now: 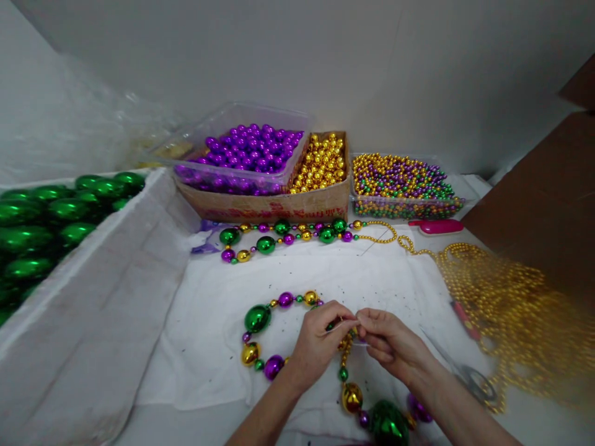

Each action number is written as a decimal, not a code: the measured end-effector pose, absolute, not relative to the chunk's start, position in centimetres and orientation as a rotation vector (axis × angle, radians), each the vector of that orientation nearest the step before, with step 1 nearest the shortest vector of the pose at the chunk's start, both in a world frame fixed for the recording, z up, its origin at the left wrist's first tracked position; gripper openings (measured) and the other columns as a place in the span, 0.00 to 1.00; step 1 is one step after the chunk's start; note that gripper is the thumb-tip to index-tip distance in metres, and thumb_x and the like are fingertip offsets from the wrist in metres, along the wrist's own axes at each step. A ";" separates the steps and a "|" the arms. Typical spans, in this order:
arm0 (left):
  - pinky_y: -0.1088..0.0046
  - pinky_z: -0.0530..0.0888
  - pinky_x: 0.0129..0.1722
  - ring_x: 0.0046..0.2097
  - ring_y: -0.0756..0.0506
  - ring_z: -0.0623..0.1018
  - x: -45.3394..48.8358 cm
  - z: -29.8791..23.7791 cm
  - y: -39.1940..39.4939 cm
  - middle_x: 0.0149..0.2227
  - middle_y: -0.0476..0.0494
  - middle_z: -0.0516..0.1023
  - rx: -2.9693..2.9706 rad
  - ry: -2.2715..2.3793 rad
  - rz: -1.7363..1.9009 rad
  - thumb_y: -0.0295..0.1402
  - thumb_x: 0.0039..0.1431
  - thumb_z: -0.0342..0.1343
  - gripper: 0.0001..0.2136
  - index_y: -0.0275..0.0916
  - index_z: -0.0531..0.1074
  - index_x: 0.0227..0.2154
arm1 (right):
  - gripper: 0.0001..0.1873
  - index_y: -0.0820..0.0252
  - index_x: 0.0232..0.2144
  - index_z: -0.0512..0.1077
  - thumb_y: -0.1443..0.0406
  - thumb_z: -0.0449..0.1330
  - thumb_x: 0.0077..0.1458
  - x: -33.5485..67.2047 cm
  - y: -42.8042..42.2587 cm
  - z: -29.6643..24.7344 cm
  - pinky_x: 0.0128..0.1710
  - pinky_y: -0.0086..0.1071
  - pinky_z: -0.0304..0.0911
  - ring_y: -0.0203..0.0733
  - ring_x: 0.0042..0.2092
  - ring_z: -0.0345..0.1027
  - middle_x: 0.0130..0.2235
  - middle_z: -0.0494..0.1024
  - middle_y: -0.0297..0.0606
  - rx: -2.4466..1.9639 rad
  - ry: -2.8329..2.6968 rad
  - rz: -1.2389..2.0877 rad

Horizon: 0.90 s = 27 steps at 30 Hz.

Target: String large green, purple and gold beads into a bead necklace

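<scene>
A bead necklace (258, 319) of green, purple and gold balls lies looped on the white cloth (218, 347) in front of me. My left hand (320, 344) and my right hand (388, 342) meet above it, both pinched closed on the thin string of the necklace at about the same spot. A strand of small gold beads hangs just below the pinch. More large beads of the same necklace (385, 421) lie near my right wrist.
A finished bead string (288, 235) lies farther back. Behind it stand a tub of purple beads (251, 152), a cardboard box of gold beads (320, 161) and a tub of mixed small beads (400, 179). Green balls (41, 217) fill a box at left. Gold strands (511, 303), scissors (469, 371) and a pink tool (437, 227) lie right.
</scene>
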<state>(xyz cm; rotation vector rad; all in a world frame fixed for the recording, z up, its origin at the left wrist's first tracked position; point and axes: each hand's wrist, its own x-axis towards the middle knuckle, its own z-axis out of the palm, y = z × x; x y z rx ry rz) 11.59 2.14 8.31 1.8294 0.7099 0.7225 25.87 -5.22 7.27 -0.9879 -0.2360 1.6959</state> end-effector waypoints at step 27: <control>0.76 0.67 0.31 0.32 0.50 0.72 11.7 8.7 2.3 0.31 0.48 0.73 1.433 0.570 0.399 0.31 0.56 0.55 0.09 0.37 0.69 0.39 | 0.13 0.64 0.25 0.68 0.62 0.68 0.44 28.1 -5.9 6.4 0.12 0.21 0.32 0.20 0.16 0.33 0.21 0.62 0.25 -0.941 -0.323 1.882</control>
